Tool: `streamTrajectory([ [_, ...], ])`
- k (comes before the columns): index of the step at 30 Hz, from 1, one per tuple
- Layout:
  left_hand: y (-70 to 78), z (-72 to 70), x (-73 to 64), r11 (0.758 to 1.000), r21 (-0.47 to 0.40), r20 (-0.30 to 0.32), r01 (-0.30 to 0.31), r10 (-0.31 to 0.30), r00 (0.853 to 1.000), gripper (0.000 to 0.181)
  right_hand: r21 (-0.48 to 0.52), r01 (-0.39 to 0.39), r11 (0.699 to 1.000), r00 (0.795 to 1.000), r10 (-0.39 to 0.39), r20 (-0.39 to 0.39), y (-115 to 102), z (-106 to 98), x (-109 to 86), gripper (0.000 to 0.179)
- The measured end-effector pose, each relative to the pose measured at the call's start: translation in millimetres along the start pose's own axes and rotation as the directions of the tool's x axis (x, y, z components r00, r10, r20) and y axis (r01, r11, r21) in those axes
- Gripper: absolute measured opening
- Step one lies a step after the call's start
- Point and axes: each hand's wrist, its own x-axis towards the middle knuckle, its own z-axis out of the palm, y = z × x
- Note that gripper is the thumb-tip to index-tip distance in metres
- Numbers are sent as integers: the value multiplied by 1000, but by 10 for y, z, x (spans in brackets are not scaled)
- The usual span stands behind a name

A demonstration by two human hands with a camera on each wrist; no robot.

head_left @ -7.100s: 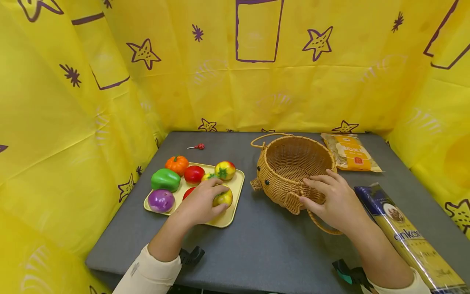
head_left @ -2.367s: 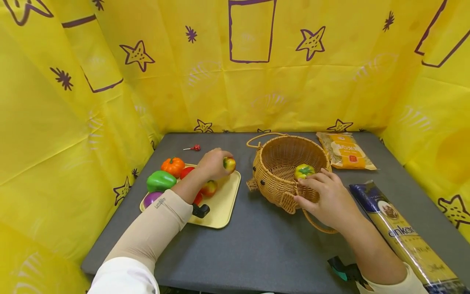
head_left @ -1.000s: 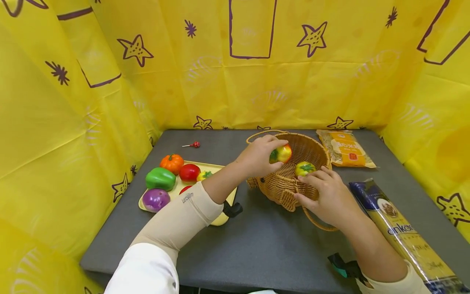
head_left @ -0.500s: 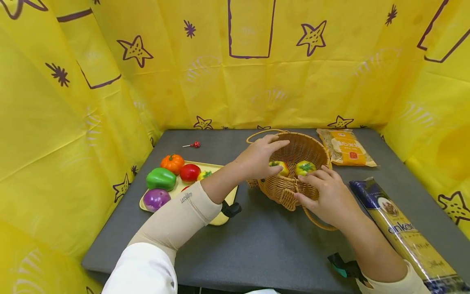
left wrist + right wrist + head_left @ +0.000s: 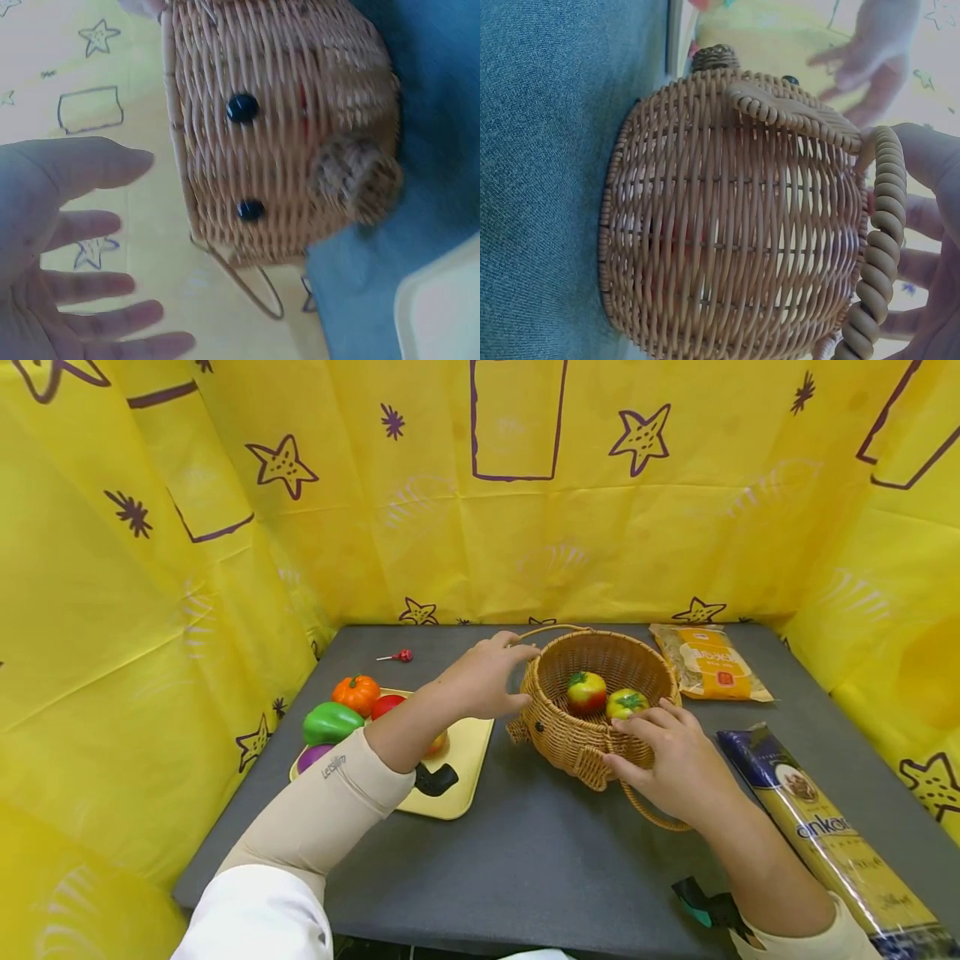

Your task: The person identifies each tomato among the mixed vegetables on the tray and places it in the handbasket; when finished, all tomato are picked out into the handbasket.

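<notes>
Wicker pig basket (image 5: 564,737), we judge light, stiff, best held at rim (image 5: 600,633), where right hand (image 5: 672,758) grips; left hand (image 5: 486,678) empty.

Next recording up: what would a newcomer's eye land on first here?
Probably the yellow curtain with purple stars, hanging behind the gray table. Next, the wicker basket with an animal face, near the table's middle, two round fruits inside and the right hand at its rim. Then the cream tray of colorful produce at left.
</notes>
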Motion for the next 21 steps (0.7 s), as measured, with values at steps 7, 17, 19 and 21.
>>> streamTrajectory([
  [7,-312,107,-165,992,49,97,115,-119,988,69,2,-3,1000,1000,3,4,-6,-2,-4,45],
  [17,-697,329,-352,962,123,171,245,-264,949,63,-3,8,1000,1000,-8,-8,-9,-1,-3,45],
  [19,-763,374,-379,959,131,178,251,-271,946,62,-2,5,1000,1000,-5,-3,-11,-3,-5,45],
  [21,-815,413,-407,958,131,184,255,-276,943,61,1,0,1000,1000,0,5,-11,-5,-6,45],
])
